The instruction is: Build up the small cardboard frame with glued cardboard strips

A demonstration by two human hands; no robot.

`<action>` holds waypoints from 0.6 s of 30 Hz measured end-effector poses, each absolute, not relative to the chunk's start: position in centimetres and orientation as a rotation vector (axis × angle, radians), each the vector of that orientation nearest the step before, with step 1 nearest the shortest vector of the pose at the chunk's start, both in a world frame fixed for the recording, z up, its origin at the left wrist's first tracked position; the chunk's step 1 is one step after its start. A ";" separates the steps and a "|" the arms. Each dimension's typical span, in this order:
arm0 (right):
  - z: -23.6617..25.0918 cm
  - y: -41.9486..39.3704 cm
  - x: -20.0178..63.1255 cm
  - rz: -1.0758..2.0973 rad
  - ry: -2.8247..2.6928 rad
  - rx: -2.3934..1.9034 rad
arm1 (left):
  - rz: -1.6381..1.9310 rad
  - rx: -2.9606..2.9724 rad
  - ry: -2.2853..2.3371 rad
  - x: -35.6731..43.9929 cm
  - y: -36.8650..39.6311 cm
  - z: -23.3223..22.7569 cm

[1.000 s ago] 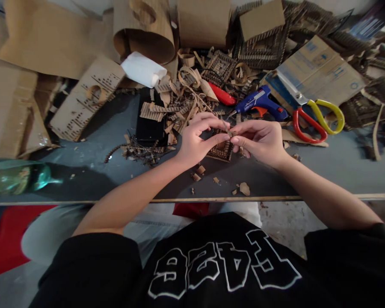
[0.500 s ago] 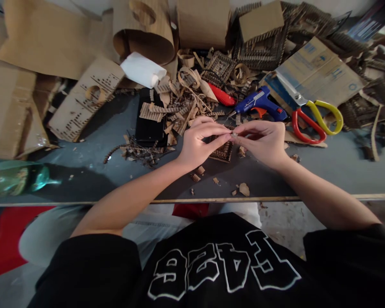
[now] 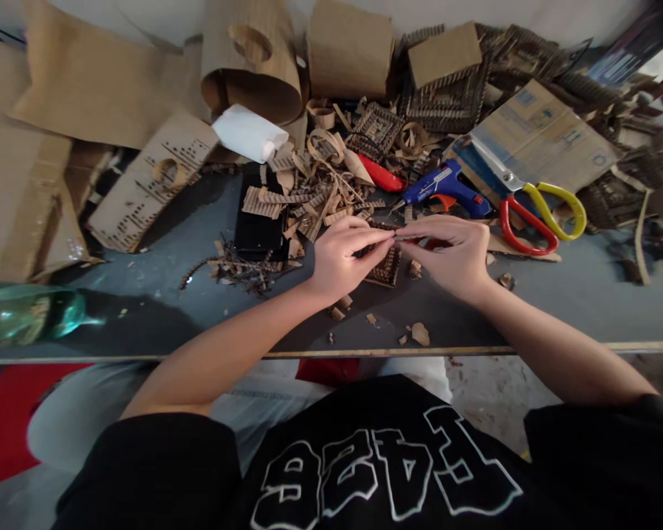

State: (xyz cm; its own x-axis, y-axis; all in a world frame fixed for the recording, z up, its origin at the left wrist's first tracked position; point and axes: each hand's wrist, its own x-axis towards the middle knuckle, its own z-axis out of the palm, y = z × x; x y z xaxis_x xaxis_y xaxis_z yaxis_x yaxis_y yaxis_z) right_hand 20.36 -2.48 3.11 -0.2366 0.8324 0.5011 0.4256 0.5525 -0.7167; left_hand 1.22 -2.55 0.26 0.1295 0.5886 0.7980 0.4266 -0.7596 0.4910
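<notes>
My left hand (image 3: 345, 254) and my right hand (image 3: 450, 250) meet fingertip to fingertip, thumbs and forefingers pinched together. Whatever lies between them is too small to make out. Right below the fingers a small square piece of corrugated cardboard strips (image 3: 385, 271) rests on the grey table, partly covered by my hands. Beyond my right hand lies a blue glue gun (image 3: 442, 184) with an orange trigger. Scissors (image 3: 524, 195) with one red and one yellow handle lie to its right.
Cardboard scraps (image 3: 309, 195) heap up behind my hands, with a red-handled tool (image 3: 381, 175) among them. A black phone (image 3: 259, 234) lies left, partly under strips. A green bottle (image 3: 30, 316) lies at far left. A cardboard tube (image 3: 251, 73) stands at the back.
The whole view has shifted slightly, so the table sits lower in the picture. Both hands stay pinched together over the square piece; the pale bit seen between the fingertips is now hidden.
</notes>
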 end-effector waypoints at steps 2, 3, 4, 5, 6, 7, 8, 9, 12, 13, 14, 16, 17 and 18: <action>3.2 -2.6 20.3 0.557 -1.858 -1.038 | 1.748 2.323 0.992 1.3 -2.5 0.2; 3.2 -2.6 20.3 0.557 -1.856 -1.037 | 1.764 2.353 0.978 1.3 -2.4 0.2; 3.2 -2.6 20.3 0.553 -1.856 -1.036 | 1.775 2.377 0.967 1.3 -2.4 0.1; 3.2 -2.5 20.3 0.548 -1.858 -1.033 | 1.780 2.395 0.959 1.3 -2.4 0.1; 3.1 -2.5 20.3 0.540 -1.862 -1.028 | 1.780 2.410 0.953 1.3 -2.3 0.1; 3.1 -2.5 20.3 0.529 -1.869 -1.022 | 1.779 2.427 0.947 1.2 -2.3 0.0; 3.1 -2.5 20.3 0.512 -1.877 -1.020 | 1.777 2.448 0.936 1.1 -2.2 0.0; 3.0 -2.4 20.3 0.489 -1.884 -1.019 | 1.777 2.471 0.926 1.1 -2.2 0.0; 2.9 -2.4 20.4 0.402 -1.903 -1.010 | 1.780 2.534 0.913 0.9 -2.1 0.1; 2.9 -2.4 20.4 0.382 -1.909 -1.002 | 1.780 2.554 0.913 0.8 -2.1 0.1; 2.9 -2.4 20.4 0.370 -1.914 -0.991 | 1.777 2.573 0.912 0.8 -2.0 0.2; 2.9 -2.5 20.4 0.385 -1.918 -0.985 | 1.766 2.594 0.897 0.8 -2.0 0.2; 2.8 -2.5 20.4 0.418 -1.910 -0.991 | 1.757 2.579 0.891 0.9 -2.0 0.3; 2.8 -2.6 20.4 0.469 -1.893 -1.001 | 1.747 2.542 0.888 0.9 -1.9 0.3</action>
